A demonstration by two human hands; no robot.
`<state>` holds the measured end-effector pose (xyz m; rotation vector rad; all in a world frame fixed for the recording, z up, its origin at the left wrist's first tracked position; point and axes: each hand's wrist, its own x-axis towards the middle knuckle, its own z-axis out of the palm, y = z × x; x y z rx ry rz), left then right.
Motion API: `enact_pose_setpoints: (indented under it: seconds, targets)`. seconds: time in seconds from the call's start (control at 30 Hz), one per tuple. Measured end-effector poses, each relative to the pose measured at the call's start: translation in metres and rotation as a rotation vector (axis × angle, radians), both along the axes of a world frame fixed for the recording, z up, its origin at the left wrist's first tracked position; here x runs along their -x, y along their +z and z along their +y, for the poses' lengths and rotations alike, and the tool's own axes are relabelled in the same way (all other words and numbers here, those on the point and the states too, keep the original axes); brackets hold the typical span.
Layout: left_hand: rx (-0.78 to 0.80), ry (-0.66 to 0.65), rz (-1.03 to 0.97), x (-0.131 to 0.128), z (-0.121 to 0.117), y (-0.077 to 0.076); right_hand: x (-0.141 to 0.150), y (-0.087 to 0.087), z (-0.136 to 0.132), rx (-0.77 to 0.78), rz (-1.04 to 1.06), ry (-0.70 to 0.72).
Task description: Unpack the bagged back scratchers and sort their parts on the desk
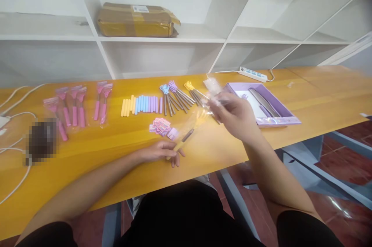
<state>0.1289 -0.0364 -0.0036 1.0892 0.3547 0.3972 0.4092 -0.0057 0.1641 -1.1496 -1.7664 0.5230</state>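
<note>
My left hand (169, 153) is closed loosely around the yellow handle of a back scratcher (180, 144). Its short metal shaft and blurred yellow claw head point up and right, toward my other hand. Raised near the box, my right hand (234, 114) pinches a crumpled clear plastic bag (212, 85); its fingertips are partly blurred. Just beyond my left hand is a heap of small pink printed cards (161, 126). Metal rods with yellow claw heads (189, 85) lie behind my right hand, beside ones with blue heads (164, 89) and purple heads (173, 85).
Yellow, blue and purple handle tubes (142, 104) lie in a row. Several bagged pink back scratchers (74, 111) lie farther left, near white cables. A lilac box (286, 120) holding metal rods stands right. Behind are a power strip (253, 74) and shelving with a taped parcel (136, 22).
</note>
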Motion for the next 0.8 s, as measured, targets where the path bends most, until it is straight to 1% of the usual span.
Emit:
enact_pose_setpoints:
  seconds: [0.03, 0.13, 0.17, 0.23, 0.27, 0.33, 0.37, 0.4, 0.47, 0.5, 0.57, 0.63, 0.7, 0.8]
  targets:
    - [-0.018, -0.006, -0.003, 0.000, 0.000, -0.001, -0.002, 0.003, -0.001, -0.043, 0.035, -0.042]
    - [-0.101, -0.031, 0.044, 0.001, 0.001, -0.001, -0.004, 0.009, -0.005, -0.240, 0.256, -0.205]
    - [-0.130, -0.040, 0.076, 0.001, 0.000, 0.000, -0.006, 0.011, -0.006, -0.273, 0.287, -0.228]
    - [-0.163, -0.051, 0.131, 0.002, -0.001, 0.002, -0.016, 0.019, -0.003, -0.335, 0.282, -0.235]
    - [-0.160, -0.049, 0.145, 0.002, -0.002, 0.003, -0.026, 0.025, 0.001, -0.399, 0.300, -0.251]
    - [-0.129, -0.037, 0.154, 0.001, -0.003, 0.004, -0.055, 0.037, 0.016, -0.575, 0.418, -0.296]
    - [-0.116, -0.034, 0.158, 0.001, -0.004, 0.004, -0.073, 0.044, 0.026, -0.607, 0.470, -0.282]
    - [-0.108, -0.035, 0.162, 0.001, -0.004, 0.003, -0.092, 0.049, 0.037, -0.584, 0.492, -0.251]
    - [-0.102, -0.038, 0.164, 0.000, -0.003, 0.002, -0.127, 0.057, 0.063, -0.427, 0.490, -0.199]
    - [-0.099, -0.038, 0.160, 0.000, -0.003, 0.002, -0.142, 0.058, 0.076, -0.337, 0.482, -0.206]
    - [-0.084, -0.035, 0.154, 0.000, -0.001, 0.002, -0.163, 0.056, 0.107, -0.172, 0.456, -0.276]
    - [-0.063, -0.035, 0.154, 0.000, 0.000, 0.004, -0.174, 0.051, 0.141, -0.043, 0.407, -0.387]
    - [-0.041, -0.038, 0.157, 0.001, 0.002, 0.005, -0.177, 0.044, 0.178, 0.057, 0.309, -0.475]
    - [-0.010, -0.044, 0.154, 0.002, 0.004, 0.007, -0.174, 0.029, 0.234, 0.214, 0.003, -0.560]
